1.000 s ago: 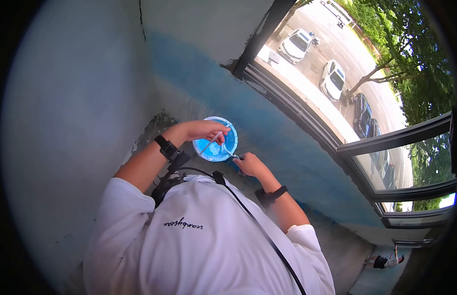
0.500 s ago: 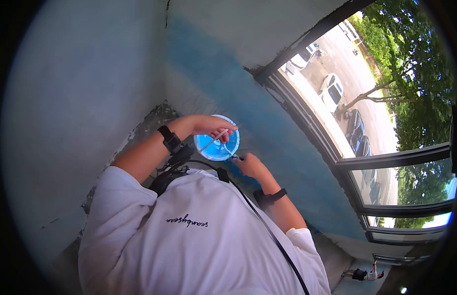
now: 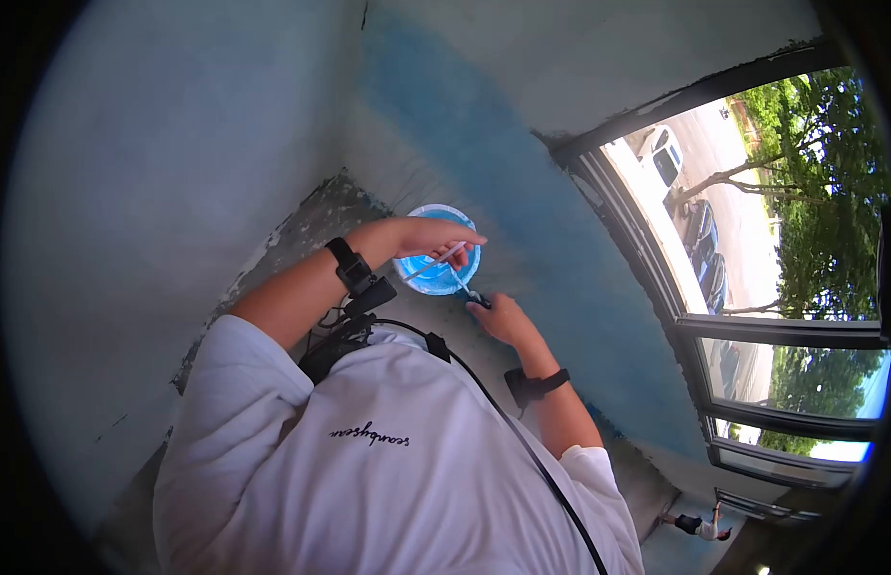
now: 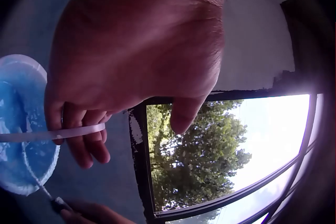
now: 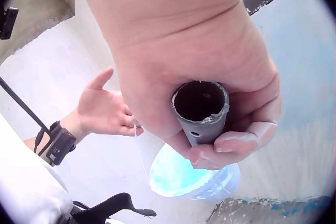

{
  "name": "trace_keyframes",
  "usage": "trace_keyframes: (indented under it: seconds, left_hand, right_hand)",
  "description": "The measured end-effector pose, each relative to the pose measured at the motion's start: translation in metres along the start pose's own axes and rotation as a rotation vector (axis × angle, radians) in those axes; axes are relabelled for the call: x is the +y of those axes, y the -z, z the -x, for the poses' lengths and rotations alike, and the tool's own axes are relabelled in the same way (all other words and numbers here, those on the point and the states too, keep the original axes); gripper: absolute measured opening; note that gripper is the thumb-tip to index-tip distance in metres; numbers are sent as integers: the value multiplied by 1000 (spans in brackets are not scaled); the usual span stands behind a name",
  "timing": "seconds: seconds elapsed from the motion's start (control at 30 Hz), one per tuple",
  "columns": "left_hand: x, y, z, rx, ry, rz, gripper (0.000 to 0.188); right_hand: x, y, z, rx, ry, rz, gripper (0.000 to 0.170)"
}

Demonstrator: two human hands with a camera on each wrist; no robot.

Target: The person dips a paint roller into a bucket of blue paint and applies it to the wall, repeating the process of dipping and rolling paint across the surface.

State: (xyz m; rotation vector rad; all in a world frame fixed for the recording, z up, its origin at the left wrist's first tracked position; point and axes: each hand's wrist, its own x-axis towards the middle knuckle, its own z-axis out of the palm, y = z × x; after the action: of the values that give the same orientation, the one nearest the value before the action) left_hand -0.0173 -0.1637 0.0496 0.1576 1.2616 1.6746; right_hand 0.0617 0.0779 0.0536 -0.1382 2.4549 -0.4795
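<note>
Hands [image 3: 434,236] at bucket [image 5: 221,185] of blue paint [image 5: 176,170]

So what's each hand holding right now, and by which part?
The left hand holds the bucket by its white handle; the right hand grips a tool by its hollow grey handle.

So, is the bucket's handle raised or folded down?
Raised: the white handle runs from the bucket into the left hand, which holds it.

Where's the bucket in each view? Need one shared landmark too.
Head: bucket near centre, slightly high, partly covered by the left hand.
Left wrist: left edge, about mid-height, cut off.
Right wrist: lower middle, partly hidden by the right hand.
Shared landmark: left hand, with the bucket's handle at its fingers.
</note>
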Motion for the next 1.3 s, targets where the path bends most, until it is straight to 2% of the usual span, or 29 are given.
trace_keyframes:
  seconds: [0.13, 0.2, 0.33, 0.4, 0.53, 0.63, 0.7, 0.83, 0.93, 1.0, 1.03, 1.07, 1.13, 1.2, 1.27, 1.3]
  left_hand:
    - [-7, 13, 8, -24, -2, 86, 36]
    - [-11, 18, 13, -39, -4, 116, 35]
    - [-14, 24, 18, -31, -29, 139, 35]
    - [-16, 26, 19, -27, -44, 180, 37]
    - [-14, 24, 29, -47, -76, 199, 39]
    - [-8, 22, 37, 21, -91, 218, 37]
    - [-6, 23, 38, 32, -129, 228, 37]
    - [0, 13, 38, 53, -175, 290, 40]
    - [17, 3, 39, 60, -223, 272, 42]
    - [28, -2, 43, 60, -255, 280, 43]
    - [30, -5, 44, 58, -233, 231, 43]
    - [32, -7, 43, 58, -265, 256, 45]
    - [37, -11, 38, 48, -295, 240, 46]
    - [39, -19, 31, 106, -293, 292, 48]
    - [44, -25, 27, 103, -276, 275, 48]
    - [43, -28, 24, 112, -270, 289, 47]
  right_hand:
    - [-18, -5, -1, -63, -132, 16, 40]
    - [-22, -13, -2, 6, -86, 45, 38]
    - [-25, -18, -3, 2, -89, 56, 38]
    - [-18, -22, -8, 25, -10, 74, 36]
    - [-15, -14, 6, -3, 3, 54, 31]
    - [-14, 3, 27, 53, 73, 146, 30]
    - [-6, 6, 38, 200, 191, 260, 29]
    - [17, 2, 49, 385, 329, 165, 28]
    - [30, 7, 56, 364, 324, 29, 25]
    - [35, 9, 57, 104, 173, -380, 23]
    - [40, 7, 56, 40, 154, -525, 22]
    - [46, 8, 55, 77, 173, -556, 22]
    - [52, 6, 56, -190, 96, -945, 24]
    - [54, 12, 59, -199, 103, -1019, 24]
    - [55, 13, 64, -310, -38, -1138, 24]
    - [62, 7, 61, -323, -14, -1199, 23]
